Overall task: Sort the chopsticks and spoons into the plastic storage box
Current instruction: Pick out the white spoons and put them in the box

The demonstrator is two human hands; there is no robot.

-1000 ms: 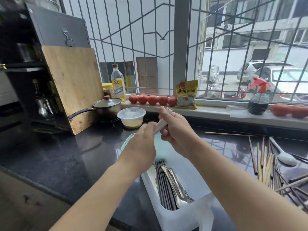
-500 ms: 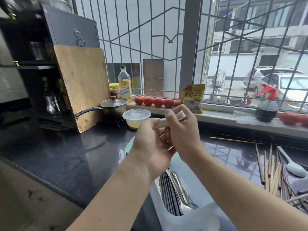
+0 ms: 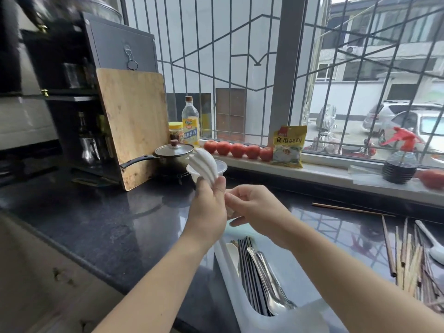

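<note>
Item: white spoons [image 3: 204, 165], stacked, held upright in left hand [image 3: 207, 212], grip curled round the handles, bowls fanned above. Right hand [image 3: 254, 207] pinches the handle ends just beside it.

Location: above far end of plastic storage box [image 3: 230, 265], which already holds dark chopsticks [image 3: 245, 260] and metal spoons [image 3: 266, 272].

Risk: the stack could splay or slip if the grip loosens; bowls stand near the lidded tub [image 3: 222, 165] and pot [image 3: 174, 155].

Room: bare surface [image 3: 108, 219] to the left; loose wooden chopsticks [image 3: 408, 255] crowd the right.
</note>
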